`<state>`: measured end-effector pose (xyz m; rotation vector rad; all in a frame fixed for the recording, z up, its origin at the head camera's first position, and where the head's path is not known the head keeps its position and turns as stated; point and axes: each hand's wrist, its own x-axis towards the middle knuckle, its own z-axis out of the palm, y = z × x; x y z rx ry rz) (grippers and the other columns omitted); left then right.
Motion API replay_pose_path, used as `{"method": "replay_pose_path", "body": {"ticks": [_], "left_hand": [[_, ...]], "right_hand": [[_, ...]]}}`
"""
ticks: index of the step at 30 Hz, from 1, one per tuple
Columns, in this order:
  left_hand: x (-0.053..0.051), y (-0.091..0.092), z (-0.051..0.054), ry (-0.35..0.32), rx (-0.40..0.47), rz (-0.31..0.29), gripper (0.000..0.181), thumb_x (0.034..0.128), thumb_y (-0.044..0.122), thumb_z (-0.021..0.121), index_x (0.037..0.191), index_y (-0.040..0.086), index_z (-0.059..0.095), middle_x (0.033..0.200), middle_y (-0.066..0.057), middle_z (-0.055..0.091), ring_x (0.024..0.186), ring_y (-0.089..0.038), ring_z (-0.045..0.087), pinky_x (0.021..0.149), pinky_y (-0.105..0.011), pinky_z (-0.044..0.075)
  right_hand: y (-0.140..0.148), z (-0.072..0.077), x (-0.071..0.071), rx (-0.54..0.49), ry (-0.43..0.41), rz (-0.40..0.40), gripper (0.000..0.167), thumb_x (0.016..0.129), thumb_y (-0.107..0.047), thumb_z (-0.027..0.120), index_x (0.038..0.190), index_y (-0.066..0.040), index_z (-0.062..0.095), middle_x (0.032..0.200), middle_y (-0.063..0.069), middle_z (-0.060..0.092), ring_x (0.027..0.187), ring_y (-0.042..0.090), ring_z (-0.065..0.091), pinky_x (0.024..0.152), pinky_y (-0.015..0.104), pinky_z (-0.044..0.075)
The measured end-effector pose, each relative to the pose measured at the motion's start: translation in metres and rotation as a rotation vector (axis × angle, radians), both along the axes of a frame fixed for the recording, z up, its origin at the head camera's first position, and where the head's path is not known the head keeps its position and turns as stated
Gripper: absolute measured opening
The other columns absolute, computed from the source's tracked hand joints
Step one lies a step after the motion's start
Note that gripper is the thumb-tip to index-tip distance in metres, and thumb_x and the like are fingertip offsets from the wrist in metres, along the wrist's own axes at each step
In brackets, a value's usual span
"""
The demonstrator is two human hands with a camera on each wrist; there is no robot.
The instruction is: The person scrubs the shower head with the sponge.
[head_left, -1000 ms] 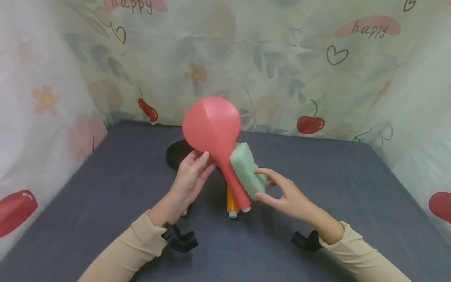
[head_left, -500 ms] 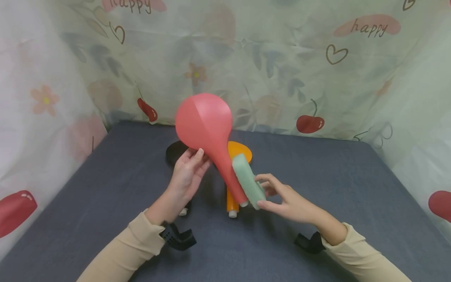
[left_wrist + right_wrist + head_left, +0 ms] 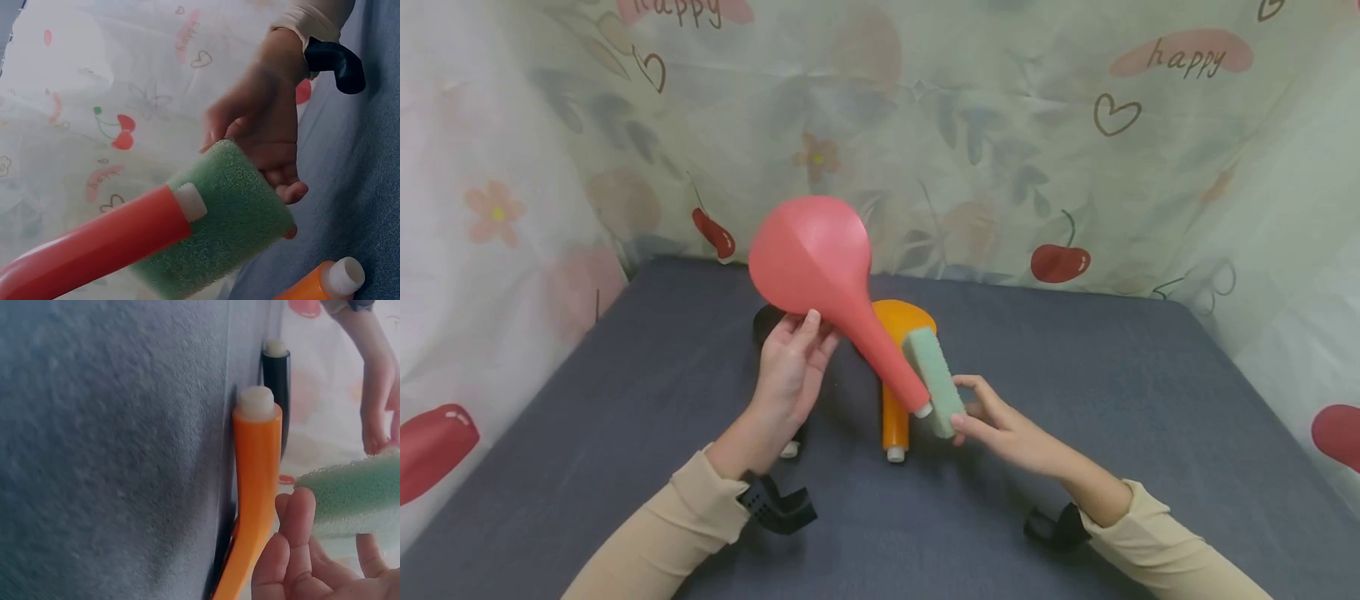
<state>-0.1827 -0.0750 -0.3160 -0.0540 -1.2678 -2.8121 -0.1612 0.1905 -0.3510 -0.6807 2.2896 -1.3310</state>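
My left hand (image 3: pixel 786 375) holds a red smooth thing (image 3: pixel 812 258) with a wide rounded head and a long tapering handle, thumb in front at the head's lower edge. It is raised and tilted, its white-plugged handle end pointing down to the right. A pale green sponge (image 3: pixel 936 383) is pinched in my right hand (image 3: pixel 1007 429), beside that handle end. In the left wrist view, the sponge's rough face (image 3: pixel 237 206) lies behind the white plug; whether they touch, I cannot tell. Curled fingers (image 3: pixel 297 519) appear below the sponge in the right wrist view.
On the dark grey cloth-covered table (image 3: pixel 1112 375) lies a similarly shaped orange thing (image 3: pixel 895 425), partly behind the red one. A black one (image 3: pixel 767 321) lies mostly behind my left hand. Printed curtains (image 3: pixel 1000 167) surround the table at the back and sides.
The red thing has moved left and tilted further, uncovering more of the orange one. The sponge has slid down along its handle toward the plugged end and turned edge-on to the head view.
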Motion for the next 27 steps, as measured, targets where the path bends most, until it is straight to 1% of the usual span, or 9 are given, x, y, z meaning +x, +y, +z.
{"method": "replay_pose_path", "body": {"ticks": [3,7,10,16,18,20,22,25,27], "left_hand": [[0.0,0.0,0.0,-0.003,0.001,0.021,0.023,0.099,0.008,0.04,0.121,0.01,0.045,0.113,0.004,0.053,0.099,-0.009,0.057,0.094,-0.022,0.049],[-0.001,-0.001,-0.001,-0.009,-0.006,0.035,0.028,0.0983,0.008,0.042,0.126,0.01,0.043,0.117,0.003,0.052,0.101,-0.009,0.056,0.099,-0.025,0.046],[-0.001,-0.001,-0.002,-0.014,-0.004,0.044,0.029,0.0978,0.008,0.043,0.126,0.01,0.043,0.115,0.003,0.053,0.098,-0.009,0.057,0.097,-0.025,0.048],[0.0,0.001,-0.003,-0.023,-0.007,0.044,0.033,0.0976,0.011,0.045,0.13,0.008,0.041,0.113,0.004,0.054,0.095,-0.008,0.058,0.09,-0.021,0.051],[0.0,0.001,-0.004,-0.027,-0.005,0.045,0.035,0.0977,0.012,0.044,0.132,0.008,0.04,0.114,0.004,0.053,0.095,-0.007,0.059,0.091,-0.022,0.051],[0.0,0.001,-0.004,-0.028,-0.007,0.05,0.037,0.0978,0.012,0.044,0.134,0.006,0.038,0.116,0.003,0.052,0.097,-0.008,0.059,0.093,-0.024,0.05],[0.0,0.0,-0.004,-0.037,-0.001,0.053,0.038,0.098,0.012,0.044,0.135,0.006,0.037,0.118,0.002,0.051,0.099,-0.009,0.058,0.096,-0.026,0.048],[0.0,0.0,-0.003,-0.057,0.003,0.061,0.04,0.0983,0.012,0.043,0.137,0.006,0.036,0.12,0.002,0.051,0.102,-0.01,0.057,0.099,-0.027,0.046],[0.0,0.0,-0.003,-0.07,0.008,0.067,0.04,0.0985,0.011,0.043,0.138,0.007,0.036,0.122,0.002,0.05,0.105,-0.012,0.056,0.099,-0.028,0.046]], "right_hand": [[0.001,-0.001,0.002,-0.004,0.01,-0.018,0.046,0.098,-0.025,0.046,0.135,-0.013,0.02,0.108,0.021,0.06,0.095,0.031,0.059,0.089,0.039,0.045],[0.001,0.002,0.006,0.009,0.142,-0.025,0.05,0.094,-0.02,0.055,0.133,-0.014,0.024,0.118,0.019,0.057,0.095,0.021,0.061,0.085,0.031,0.05],[0.001,0.002,0.007,0.027,0.23,-0.041,0.051,0.092,-0.019,0.059,0.132,-0.015,0.027,0.12,0.018,0.056,0.092,0.016,0.062,0.083,0.029,0.051],[0.001,-0.003,0.006,0.035,0.247,-0.141,0.05,0.092,-0.019,0.059,0.132,-0.015,0.029,0.121,0.02,0.056,0.091,0.015,0.064,0.081,0.026,0.051],[0.001,-0.003,0.007,0.037,0.288,-0.154,0.052,0.09,-0.018,0.061,0.131,-0.015,0.029,0.122,0.019,0.055,0.088,0.014,0.063,0.081,0.028,0.052],[-0.001,-0.003,0.01,0.039,0.368,-0.16,0.055,0.087,-0.016,0.066,0.13,-0.016,0.032,0.121,0.014,0.053,0.084,0.01,0.06,0.079,0.028,0.051],[-0.003,-0.002,0.012,0.043,0.492,-0.145,0.058,0.082,-0.013,0.071,0.128,-0.016,0.036,0.119,0.01,0.051,0.088,0.009,0.054,0.077,0.029,0.05],[-0.007,-0.003,0.016,0.051,0.69,-0.113,0.06,0.074,-0.01,0.078,0.124,-0.016,0.044,0.116,0.007,0.046,0.095,0.013,0.048,0.074,0.027,0.049],[-0.008,-0.004,0.017,0.065,0.804,-0.077,0.056,0.074,-0.016,0.079,0.121,-0.016,0.048,0.117,0.009,0.043,0.1,0.016,0.048,0.074,0.027,0.05]]}}
